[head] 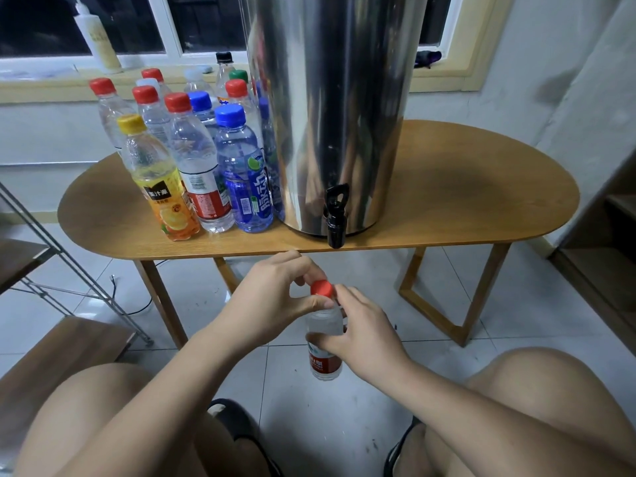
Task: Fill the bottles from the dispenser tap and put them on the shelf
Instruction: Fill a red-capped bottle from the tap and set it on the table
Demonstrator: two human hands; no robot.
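So, lower centre, just below the bench (447, 187) edge: our right hand (361, 335) wraps the clear plastic bottle (325, 366) mid-body, left hand (275, 294) pinches its red cap (322, 289). Likely light and squashy; we'd squeeze gently.

Dim, warm indoor light falls from above onto the dispenser (330, 115), whose steel carries streaky glare, while a soft shadow spreads over the table (464, 187) to its right, the windows (137, 22) behind it are black, and straight lines far from it bow toward the frame edges.
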